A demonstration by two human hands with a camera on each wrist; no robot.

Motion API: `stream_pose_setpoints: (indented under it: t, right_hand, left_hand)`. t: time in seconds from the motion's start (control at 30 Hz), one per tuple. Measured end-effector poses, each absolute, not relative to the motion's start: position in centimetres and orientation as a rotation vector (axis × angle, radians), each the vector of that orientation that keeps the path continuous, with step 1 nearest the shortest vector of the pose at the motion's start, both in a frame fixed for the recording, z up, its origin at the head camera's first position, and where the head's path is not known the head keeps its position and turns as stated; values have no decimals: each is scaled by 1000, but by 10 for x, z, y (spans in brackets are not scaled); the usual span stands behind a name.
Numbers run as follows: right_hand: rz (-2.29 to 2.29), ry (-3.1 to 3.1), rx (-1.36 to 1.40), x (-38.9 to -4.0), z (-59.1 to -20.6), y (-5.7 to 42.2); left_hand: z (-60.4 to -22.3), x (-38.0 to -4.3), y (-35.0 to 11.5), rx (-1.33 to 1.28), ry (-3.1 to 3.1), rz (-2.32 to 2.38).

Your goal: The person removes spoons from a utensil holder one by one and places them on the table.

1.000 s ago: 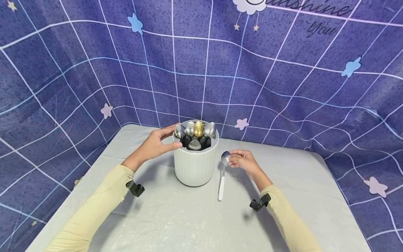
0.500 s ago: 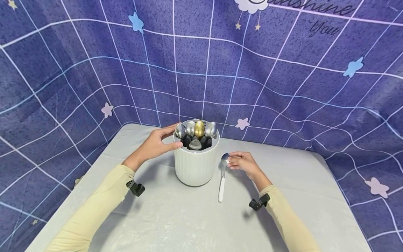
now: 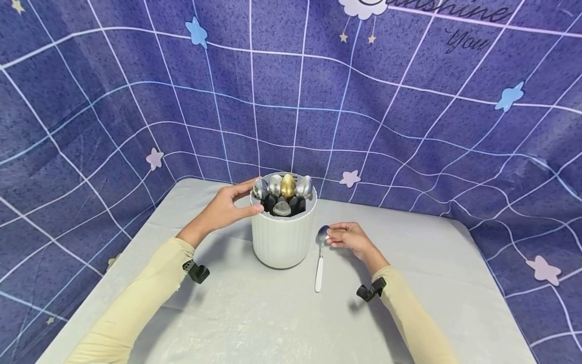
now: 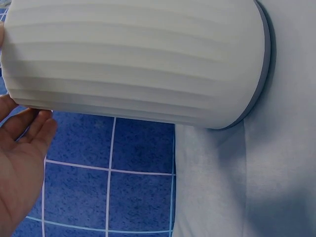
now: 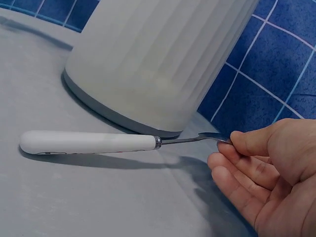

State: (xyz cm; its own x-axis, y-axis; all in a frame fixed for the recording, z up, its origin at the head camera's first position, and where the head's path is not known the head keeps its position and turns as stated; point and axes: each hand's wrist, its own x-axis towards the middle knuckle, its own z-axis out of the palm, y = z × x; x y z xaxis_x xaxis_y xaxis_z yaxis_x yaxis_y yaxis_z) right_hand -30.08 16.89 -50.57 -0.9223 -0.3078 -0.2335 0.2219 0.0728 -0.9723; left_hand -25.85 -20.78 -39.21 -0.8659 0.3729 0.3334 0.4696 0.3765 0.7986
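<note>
In the head view, a white ribbed utensil holder [image 3: 283,245] stands upright, spoons' bowls showing above its rim. A gold spoon [image 3: 288,186] is among several silver ones. My left hand [image 3: 226,206] holds the holder at the rim's left side, thumb at the front and fingers round the back; in the left wrist view some fingertips are hidden behind it. To the right of the holder, my right hand [image 3: 350,237] pinches a white-handled spoon [image 5: 89,142] by its metal bowl, between thumb and fingers. The handle points toward the front, low over the table.
A pale grey cloth covers the table [image 3: 254,318]. Behind it and at both sides hangs a blue curtain [image 3: 227,116] with a grid and stars, close to the table's back edge. Each wrist wears a black camera mount [image 3: 196,272].
My right hand has come slightly lower and to the left, with the spoon in its fingers; the spoon's bowl has dropped a little. The left hand and the holder have stayed put.
</note>
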Motion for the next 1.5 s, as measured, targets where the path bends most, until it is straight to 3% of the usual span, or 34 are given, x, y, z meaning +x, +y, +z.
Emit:
stream_pose_setpoints:
  t: [0.87,1.5]
  right_hand:
    - [-1868,1989,-28,-301,-518,166]
    - [-1669,2104,-92,-289,-497,182]
  left_hand:
    - [-394,-259,-207,-786,-2500,-1542]
    - [-393,-258,-207,-770,-2515,-1525]
